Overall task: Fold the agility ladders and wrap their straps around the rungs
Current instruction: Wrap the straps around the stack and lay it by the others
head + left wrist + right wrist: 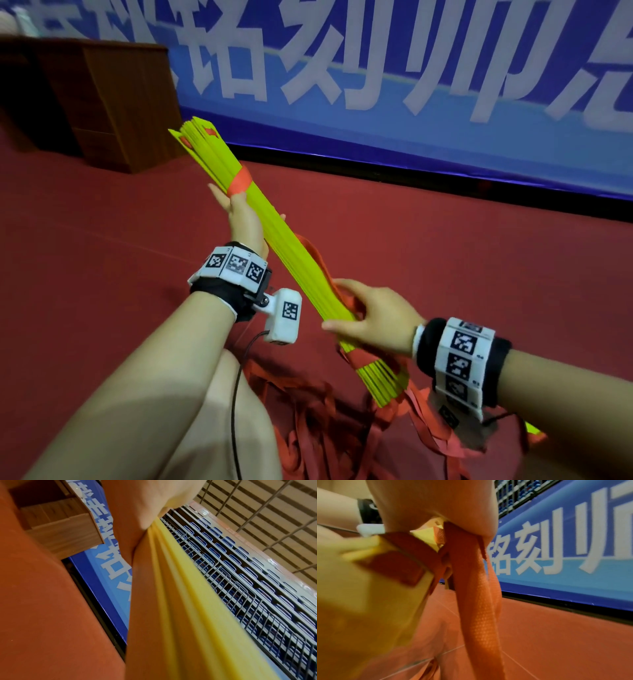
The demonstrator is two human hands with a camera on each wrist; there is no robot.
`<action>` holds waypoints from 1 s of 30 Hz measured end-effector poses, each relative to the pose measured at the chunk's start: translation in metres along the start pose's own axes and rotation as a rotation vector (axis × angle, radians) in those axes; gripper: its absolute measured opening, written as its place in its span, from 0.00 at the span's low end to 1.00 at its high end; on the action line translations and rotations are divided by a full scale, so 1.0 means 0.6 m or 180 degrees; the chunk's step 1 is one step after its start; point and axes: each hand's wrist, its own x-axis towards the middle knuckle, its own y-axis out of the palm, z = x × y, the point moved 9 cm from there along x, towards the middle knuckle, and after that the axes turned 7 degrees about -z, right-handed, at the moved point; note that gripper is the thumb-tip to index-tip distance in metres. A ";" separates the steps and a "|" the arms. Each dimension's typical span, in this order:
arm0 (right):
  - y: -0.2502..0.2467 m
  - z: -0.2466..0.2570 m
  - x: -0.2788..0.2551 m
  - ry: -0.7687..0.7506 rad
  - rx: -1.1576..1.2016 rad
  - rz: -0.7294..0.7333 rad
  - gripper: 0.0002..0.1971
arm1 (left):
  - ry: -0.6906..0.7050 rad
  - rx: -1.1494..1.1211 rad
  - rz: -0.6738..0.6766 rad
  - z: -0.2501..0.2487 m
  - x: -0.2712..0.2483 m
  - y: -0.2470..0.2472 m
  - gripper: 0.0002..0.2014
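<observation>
Bundling yellow rungs (274, 233), red-strapped.

From my remote seat, the bundle of rungs (274, 236) reads bright yellow-green, banded at 11 o'clock by a red-orange strap (240, 181), with more red-orange webbing (342, 435) heaped at 6 o'clock. Up close, I see that webbing (476, 601) carries a fine woven grid pattern. The floor (102, 222) is deep red. At 12 o'clock the banner (445, 113) is blue, paler in its lower band, with large white characters. The cabinet (113, 99) at 10 o'clock is brown wood grain. Both wristbands (462, 356) are black under white blocks printed with black-and-white square codes.
</observation>
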 end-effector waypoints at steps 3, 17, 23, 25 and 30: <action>0.033 0.009 -0.002 -0.0054 -0.0470 0.0325 0.43 | 0.0128 0.0287 0.0352 0.005 -0.005 0.015 0.33; 0.004 0.026 0.007 0.0106 0.1864 0.0039 0.21 | -0.0020 0.0248 0.1208 0.013 -0.051 0.056 0.26; -0.017 0.039 0.012 -0.0140 0.2161 0.0233 0.17 | 0.0571 0.0681 0.1094 -0.002 -0.069 0.054 0.41; -0.022 0.037 0.015 -0.0253 0.1898 0.0123 0.16 | 0.0829 0.0820 0.0992 -0.015 -0.067 0.051 0.45; -0.021 0.026 0.024 -0.0238 0.1597 0.0050 0.22 | 0.0938 0.0975 0.0773 -0.019 -0.036 0.039 0.48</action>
